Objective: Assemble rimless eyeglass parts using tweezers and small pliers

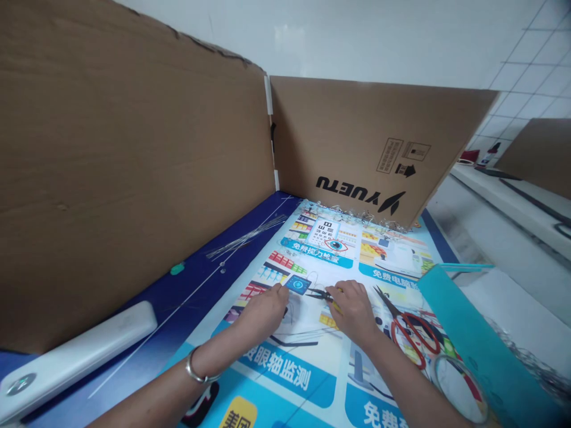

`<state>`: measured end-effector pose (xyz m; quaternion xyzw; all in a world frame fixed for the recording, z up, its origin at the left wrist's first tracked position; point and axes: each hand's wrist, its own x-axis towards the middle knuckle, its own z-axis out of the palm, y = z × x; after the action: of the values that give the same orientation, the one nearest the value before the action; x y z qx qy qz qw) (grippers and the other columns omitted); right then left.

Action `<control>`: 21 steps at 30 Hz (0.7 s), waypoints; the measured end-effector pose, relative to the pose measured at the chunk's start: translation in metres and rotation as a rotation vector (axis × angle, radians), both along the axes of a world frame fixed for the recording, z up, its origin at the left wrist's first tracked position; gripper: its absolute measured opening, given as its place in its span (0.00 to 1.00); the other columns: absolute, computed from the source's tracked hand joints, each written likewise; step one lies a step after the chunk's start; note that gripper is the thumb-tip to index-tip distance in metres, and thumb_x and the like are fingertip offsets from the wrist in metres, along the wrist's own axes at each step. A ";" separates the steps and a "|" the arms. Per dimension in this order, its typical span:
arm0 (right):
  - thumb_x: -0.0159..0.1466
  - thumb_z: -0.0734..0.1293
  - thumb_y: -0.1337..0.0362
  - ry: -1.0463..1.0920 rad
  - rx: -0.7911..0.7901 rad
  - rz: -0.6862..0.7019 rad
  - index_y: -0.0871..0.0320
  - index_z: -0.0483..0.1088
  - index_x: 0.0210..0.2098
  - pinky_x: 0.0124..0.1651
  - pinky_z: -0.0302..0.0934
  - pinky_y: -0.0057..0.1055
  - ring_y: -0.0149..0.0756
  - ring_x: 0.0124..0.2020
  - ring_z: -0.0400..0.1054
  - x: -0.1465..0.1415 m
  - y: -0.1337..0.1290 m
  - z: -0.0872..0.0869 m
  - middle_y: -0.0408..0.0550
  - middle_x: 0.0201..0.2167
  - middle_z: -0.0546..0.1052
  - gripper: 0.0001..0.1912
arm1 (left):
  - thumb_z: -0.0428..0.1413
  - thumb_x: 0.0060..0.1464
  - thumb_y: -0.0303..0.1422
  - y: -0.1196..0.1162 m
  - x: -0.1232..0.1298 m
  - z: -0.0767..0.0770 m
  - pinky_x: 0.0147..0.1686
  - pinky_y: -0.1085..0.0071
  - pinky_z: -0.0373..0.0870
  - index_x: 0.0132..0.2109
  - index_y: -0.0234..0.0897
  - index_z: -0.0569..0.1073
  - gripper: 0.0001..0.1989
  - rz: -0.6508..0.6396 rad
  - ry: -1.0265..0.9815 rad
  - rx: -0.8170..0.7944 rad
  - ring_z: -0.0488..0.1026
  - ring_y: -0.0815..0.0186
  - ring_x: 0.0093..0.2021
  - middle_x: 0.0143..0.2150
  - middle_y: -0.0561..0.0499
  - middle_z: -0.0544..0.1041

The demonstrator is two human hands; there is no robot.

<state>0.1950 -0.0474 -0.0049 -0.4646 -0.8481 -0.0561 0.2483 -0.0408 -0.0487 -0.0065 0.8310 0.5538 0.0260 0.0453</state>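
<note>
My right hand is closed around a pair of pliers with dark jaws and yellow handles. The jaws point left, toward my left hand. That hand is pinched shut, a metal bangle on its wrist; whatever lies between its fingertips is too small to make out. A faint thin wire loop shows just above the jaws. Both hands are low over a printed poster sheet. To the right of my right hand lie red-handled scissors, blades pointing up and left.
Cardboard panels stand at left and back. Thin straight wires lie at left, near a long white device. Clear curled scraps line the back panel. At right are a tape roll and a teal-edged box.
</note>
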 end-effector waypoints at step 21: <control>0.63 0.57 0.68 -0.454 -0.036 0.338 0.55 0.66 0.41 0.38 0.47 0.35 0.37 0.36 0.57 0.002 -0.006 0.042 0.48 0.31 0.69 0.10 | 0.44 0.53 0.33 0.021 -0.029 0.004 0.39 0.72 0.63 0.42 0.37 0.70 0.13 0.040 -0.604 -0.214 0.69 0.65 0.40 0.39 0.50 0.74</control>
<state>0.1969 -0.0532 0.0369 -0.2964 -0.9484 -0.1014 0.0495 -0.0698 -0.0280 -0.0026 0.7652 0.5312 0.2139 0.2941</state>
